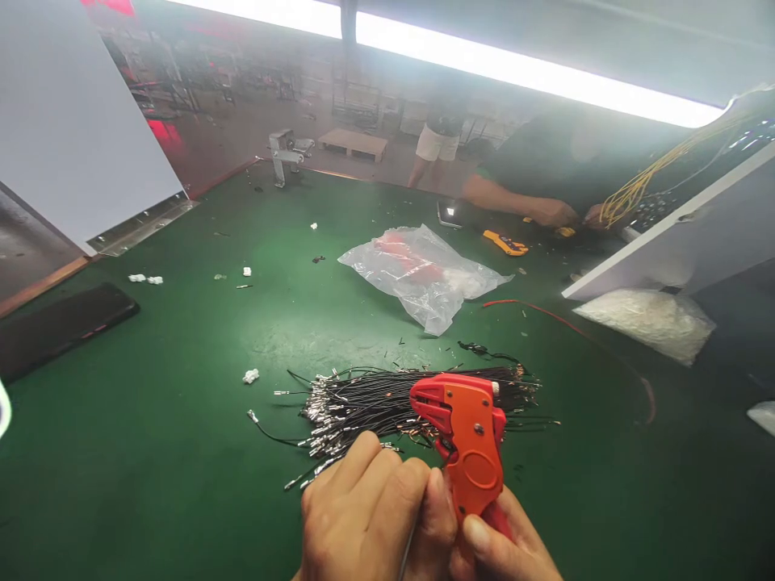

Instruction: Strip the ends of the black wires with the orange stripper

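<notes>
A red and orange wire stripper (475, 444) stands upright in my right hand (505, 545), whose fingers wrap round its handle at the lower middle. My left hand (369, 516) is closed just left of the tool, thumb and fingers pressed together beside the handle; what it holds, if anything, is hidden behind the fingers. Beyond both hands lies a pile of short black wires (375, 403) with silvery terminals at their left ends and copper tips at the right. The stripper's head overlaps the pile in view.
Behind the pile lies a clear plastic bag (424, 270) with red contents. Farther back are a yellow tool (506, 243), a phone (449, 214) and another person's hands (554, 212). A black case (66, 327) is at the left, a bag of white parts (651, 319) at the right.
</notes>
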A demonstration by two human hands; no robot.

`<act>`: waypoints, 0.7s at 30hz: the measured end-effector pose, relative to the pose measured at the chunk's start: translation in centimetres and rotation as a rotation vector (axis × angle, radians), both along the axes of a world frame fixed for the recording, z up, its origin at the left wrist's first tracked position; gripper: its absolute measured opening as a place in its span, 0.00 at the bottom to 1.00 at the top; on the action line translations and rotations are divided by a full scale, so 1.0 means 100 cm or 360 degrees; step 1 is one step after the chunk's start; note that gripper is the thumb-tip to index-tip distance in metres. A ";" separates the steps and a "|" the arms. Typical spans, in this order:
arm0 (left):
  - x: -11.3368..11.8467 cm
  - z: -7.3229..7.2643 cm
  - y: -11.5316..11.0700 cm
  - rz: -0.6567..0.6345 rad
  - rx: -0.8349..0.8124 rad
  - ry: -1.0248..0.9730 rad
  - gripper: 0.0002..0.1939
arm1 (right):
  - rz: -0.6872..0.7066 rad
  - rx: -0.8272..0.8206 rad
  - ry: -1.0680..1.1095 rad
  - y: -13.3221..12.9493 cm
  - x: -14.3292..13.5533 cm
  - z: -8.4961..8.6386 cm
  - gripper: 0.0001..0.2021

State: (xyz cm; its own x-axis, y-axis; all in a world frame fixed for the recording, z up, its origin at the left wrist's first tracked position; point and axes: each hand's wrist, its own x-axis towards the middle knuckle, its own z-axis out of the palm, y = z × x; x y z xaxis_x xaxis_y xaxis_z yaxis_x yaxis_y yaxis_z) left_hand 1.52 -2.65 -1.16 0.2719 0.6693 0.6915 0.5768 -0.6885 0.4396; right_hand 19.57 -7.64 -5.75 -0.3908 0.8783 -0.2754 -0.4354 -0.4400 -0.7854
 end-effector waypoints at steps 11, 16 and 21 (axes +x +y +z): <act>-0.002 -0.007 0.000 0.0011 0.0022 -0.0114 0.10 | -0.0049 -0.0119 0.0077 0.000 -0.006 0.002 0.21; 0.001 -0.008 -0.002 0.0015 -0.0027 -0.0262 0.10 | 0.0050 -0.0034 0.0230 0.007 -0.013 0.011 0.20; 0.000 -0.001 -0.003 0.0149 -0.0205 -0.0573 0.09 | 0.0117 -0.0098 0.0469 0.009 -0.011 0.027 0.22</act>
State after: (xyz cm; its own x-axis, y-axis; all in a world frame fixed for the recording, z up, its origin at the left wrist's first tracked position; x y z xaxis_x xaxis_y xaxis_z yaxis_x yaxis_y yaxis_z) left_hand 1.56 -2.97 -1.23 -0.0388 0.7671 0.6404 0.4276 -0.5665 0.7044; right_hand 18.48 -6.70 -3.05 -0.5236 0.8300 -0.1924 -0.6057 -0.5214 -0.6011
